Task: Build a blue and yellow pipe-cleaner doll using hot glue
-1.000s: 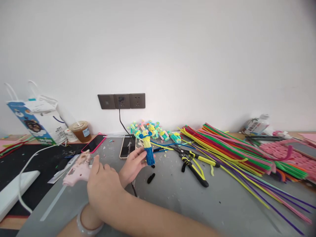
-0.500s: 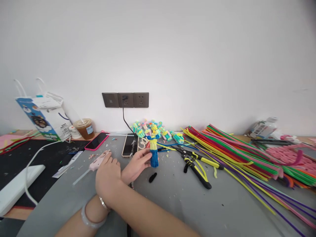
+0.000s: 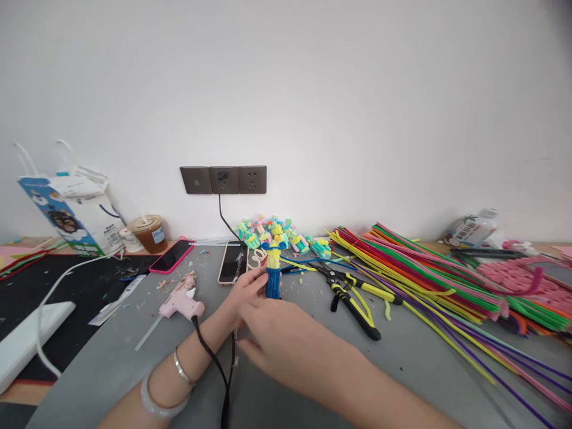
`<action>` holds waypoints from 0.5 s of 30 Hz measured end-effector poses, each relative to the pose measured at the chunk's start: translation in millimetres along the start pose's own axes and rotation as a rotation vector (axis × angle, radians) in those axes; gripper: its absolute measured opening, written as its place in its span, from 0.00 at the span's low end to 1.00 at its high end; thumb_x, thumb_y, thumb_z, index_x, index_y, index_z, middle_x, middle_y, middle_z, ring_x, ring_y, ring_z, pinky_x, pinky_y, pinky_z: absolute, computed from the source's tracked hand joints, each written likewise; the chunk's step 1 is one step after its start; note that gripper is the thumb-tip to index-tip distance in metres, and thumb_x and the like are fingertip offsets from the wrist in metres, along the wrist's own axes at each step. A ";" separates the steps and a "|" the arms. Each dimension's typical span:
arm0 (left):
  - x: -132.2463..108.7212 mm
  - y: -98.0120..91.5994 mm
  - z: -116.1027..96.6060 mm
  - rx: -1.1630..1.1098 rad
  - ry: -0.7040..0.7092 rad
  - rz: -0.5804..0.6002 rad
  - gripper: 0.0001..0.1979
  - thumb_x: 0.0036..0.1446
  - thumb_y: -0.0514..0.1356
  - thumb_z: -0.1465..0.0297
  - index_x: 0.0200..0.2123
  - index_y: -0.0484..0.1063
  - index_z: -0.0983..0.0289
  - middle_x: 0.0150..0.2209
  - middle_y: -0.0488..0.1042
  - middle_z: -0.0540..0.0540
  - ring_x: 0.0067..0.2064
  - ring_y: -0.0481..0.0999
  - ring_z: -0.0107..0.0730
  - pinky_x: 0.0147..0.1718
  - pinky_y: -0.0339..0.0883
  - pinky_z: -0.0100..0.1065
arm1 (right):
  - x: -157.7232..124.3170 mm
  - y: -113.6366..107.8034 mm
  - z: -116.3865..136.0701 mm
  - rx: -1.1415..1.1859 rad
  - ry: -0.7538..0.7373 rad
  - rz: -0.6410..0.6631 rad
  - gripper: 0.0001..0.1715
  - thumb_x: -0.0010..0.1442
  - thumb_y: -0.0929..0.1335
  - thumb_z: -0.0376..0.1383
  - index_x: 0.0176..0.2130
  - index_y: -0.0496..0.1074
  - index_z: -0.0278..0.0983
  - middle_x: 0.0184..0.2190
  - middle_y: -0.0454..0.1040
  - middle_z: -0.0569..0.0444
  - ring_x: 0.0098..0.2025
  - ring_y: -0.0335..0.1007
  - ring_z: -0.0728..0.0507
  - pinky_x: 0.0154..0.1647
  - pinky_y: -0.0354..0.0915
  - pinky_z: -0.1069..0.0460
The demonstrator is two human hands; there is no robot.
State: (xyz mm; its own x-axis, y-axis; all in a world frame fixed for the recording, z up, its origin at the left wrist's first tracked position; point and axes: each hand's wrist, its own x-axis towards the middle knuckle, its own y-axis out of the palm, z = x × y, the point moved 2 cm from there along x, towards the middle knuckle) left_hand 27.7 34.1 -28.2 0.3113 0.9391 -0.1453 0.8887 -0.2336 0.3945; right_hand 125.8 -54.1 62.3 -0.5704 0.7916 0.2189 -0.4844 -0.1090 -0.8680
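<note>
My left hand [image 3: 243,296], with bangles on its wrist, is closed around a small pipe-cleaner figure [image 3: 273,280] standing upright. Its body is blue, with yellow above and blue loops on top. Just in front, my right hand [image 3: 279,333] is held over the table, thumb and fingers apart, with no object visible in it; some fingertips are hidden. A pink hot glue gun [image 3: 181,304] lies to the left of my left forearm, a glue stick poking from its back and its black cord running under my wrist.
Several finished pipe-cleaner figures [image 3: 297,241] sit against the wall. Yellow-black pliers [image 3: 353,301] lie right of my hands, beside bundles of coloured pipe cleaners [image 3: 429,274]. Phones [image 3: 229,262], a drink cup [image 3: 149,232] and a paper bag [image 3: 80,214] stand or lie on the left.
My right hand has let go of the glue gun and moved right, from across my left wrist to just in front of the figure. The left hand still holds the figure.
</note>
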 end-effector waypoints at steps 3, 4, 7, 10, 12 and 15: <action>-1.3 1.0 -3.1 -0.005 0.015 0.028 0.23 0.44 0.74 0.59 0.40 0.80 0.67 0.39 0.82 0.60 0.39 0.80 0.39 0.37 0.70 0.32 | -13.9 -3.8 -22.9 -0.207 0.063 0.262 0.09 0.59 0.69 0.27 0.41 0.76 0.32 0.41 0.79 0.44 0.41 0.77 0.37 0.35 0.68 0.49; -1.9 1.1 -4.4 -0.006 0.030 0.030 0.23 0.44 0.73 0.58 0.40 0.80 0.67 0.40 0.82 0.60 0.39 0.79 0.38 0.38 0.70 0.32 | -15.1 -0.3 -29.2 -0.268 0.101 0.309 0.10 0.60 0.67 0.26 0.43 0.76 0.32 0.43 0.78 0.44 0.42 0.77 0.37 0.36 0.68 0.50; -4.5 1.8 -7.3 -0.006 0.050 0.018 0.23 0.44 0.73 0.56 0.38 0.81 0.67 0.38 0.82 0.59 0.35 0.77 0.32 0.38 0.69 0.31 | -14.8 15.9 -44.2 -0.350 0.172 0.306 0.12 0.62 0.65 0.25 0.44 0.75 0.33 0.45 0.77 0.45 0.42 0.77 0.39 0.35 0.67 0.51; -7.4 3.6 -9.9 0.003 0.037 -0.010 0.23 0.42 0.73 0.54 0.34 0.80 0.67 0.35 0.81 0.57 0.30 0.74 0.27 0.32 0.67 0.27 | -16.1 28.7 -55.3 -0.371 0.163 0.254 0.13 0.63 0.63 0.23 0.40 0.76 0.33 0.42 0.77 0.45 0.42 0.77 0.40 0.35 0.65 0.52; -9.0 4.9 -11.2 0.011 0.013 -0.047 0.24 0.41 0.73 0.52 0.32 0.79 0.67 0.32 0.80 0.56 0.28 0.72 0.25 0.29 0.65 0.26 | -18.9 29.9 -60.2 -0.337 0.150 0.213 0.13 0.63 0.64 0.23 0.37 0.76 0.33 0.40 0.77 0.46 0.40 0.76 0.41 0.34 0.63 0.52; -10.4 5.9 -12.5 0.037 0.004 -0.090 0.27 0.41 0.72 0.48 0.29 0.78 0.68 0.30 0.79 0.55 0.26 0.69 0.23 0.26 0.64 0.25 | -24.8 19.6 -63.5 -0.126 0.139 0.167 0.09 0.58 0.66 0.24 0.32 0.74 0.35 0.35 0.75 0.52 0.34 0.73 0.46 0.32 0.61 0.54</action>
State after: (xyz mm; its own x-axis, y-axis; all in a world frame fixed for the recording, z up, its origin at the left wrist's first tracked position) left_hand 25.5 26.1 -13.0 0.2282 0.9577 -0.1755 0.9250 -0.1571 0.3459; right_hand 172.6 -37.6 11.6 -0.5346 0.8450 0.0114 -0.2997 -0.1769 -0.9375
